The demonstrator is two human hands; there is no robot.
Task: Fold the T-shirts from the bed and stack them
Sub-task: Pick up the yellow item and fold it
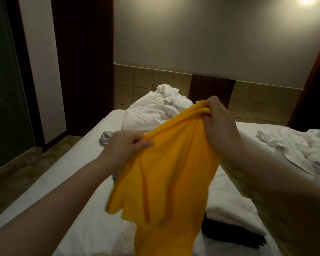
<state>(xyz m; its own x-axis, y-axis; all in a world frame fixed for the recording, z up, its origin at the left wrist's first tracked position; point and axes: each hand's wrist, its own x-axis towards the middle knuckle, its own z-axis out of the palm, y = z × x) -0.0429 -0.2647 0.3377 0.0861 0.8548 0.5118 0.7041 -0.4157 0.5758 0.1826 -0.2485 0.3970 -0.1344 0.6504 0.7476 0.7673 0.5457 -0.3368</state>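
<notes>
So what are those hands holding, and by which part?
Both the left hand and right hand grip the yellow T-shirt along its bunched top edge.

both bare forearms reach forward from the bottom corners of the frame. the left hand [126, 145], held lower, pinches the edge of a yellow t-shirt [170, 172] between thumb and curled fingers; the right hand [219, 124], raised higher and farther out, curls its fingers over the same edge.

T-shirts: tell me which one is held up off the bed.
The yellow T-shirt, gripped by the left hand and right hand. The grey garment lies crumpled on the bed; the white one and the black one lie folded there.
</notes>
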